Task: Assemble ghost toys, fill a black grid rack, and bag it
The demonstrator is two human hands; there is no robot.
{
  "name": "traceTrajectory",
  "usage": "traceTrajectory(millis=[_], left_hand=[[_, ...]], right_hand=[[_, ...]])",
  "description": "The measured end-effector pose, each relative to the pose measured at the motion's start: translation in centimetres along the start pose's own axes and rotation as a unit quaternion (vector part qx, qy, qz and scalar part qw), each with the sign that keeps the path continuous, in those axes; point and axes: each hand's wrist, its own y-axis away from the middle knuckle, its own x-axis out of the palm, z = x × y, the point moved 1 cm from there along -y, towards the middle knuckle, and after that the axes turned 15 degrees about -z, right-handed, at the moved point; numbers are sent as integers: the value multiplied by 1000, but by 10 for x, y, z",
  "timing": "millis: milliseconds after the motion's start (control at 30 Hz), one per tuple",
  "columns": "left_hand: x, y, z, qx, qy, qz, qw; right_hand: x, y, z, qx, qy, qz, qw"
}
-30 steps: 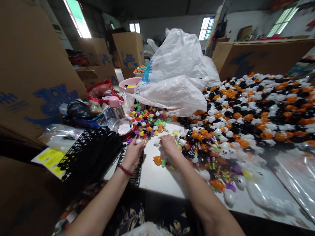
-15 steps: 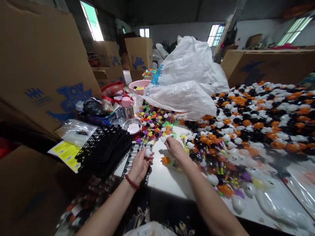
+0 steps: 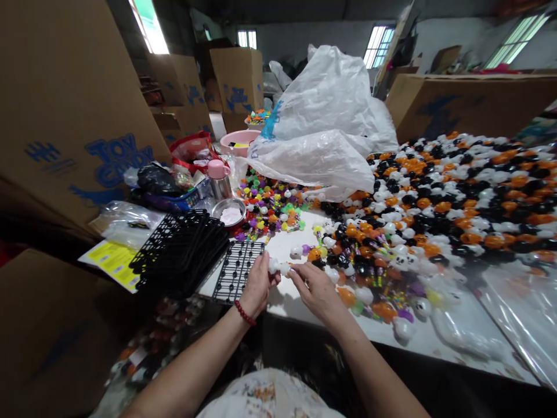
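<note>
My left hand (image 3: 260, 285), with a red bead bracelet on the wrist, is closed on a small white plastic toy head (image 3: 272, 266). Close by on the right, my right hand (image 3: 317, 290) pinches a second small white toy piece (image 3: 285, 268) between thumb and finger. The two white pieces meet or nearly meet; I cannot tell whether they are joined. A black plastic grid tray (image 3: 237, 271) lies flat on the white table (image 3: 285, 310), just left of my left hand. Orange, white and purple toy pieces (image 3: 348, 296) lie right of my right hand.
Stacked black grids (image 3: 185, 255) stand at the left by a yellow printed sheet (image 3: 114, 264). Behind are a metal bowl (image 3: 229, 213), a pink-lidded flask (image 3: 219, 177) and colourful small toys (image 3: 278, 206). A large heap of orange, black and white heads (image 3: 461, 197) fills the right.
My right hand has come back from the small toys toward my left hand, bringing a white piece against the one held there. My left hand has shifted slightly right, and the view has moved a little.
</note>
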Motion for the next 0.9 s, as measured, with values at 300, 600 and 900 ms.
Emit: traceTrajectory(millis=[300, 600, 900], left_hand=[[-4, 7, 12, 3, -113, -14, 994], [-3, -11, 16, 24, -162, 1, 986], [-7, -47, 26, 174, -301, -17, 937]], right_hand=[[3, 4, 3, 25, -21, 7, 999], [17, 0, 0, -1, 35, 22, 999], [-22, -139, -94, 45, 406, 85, 909]])
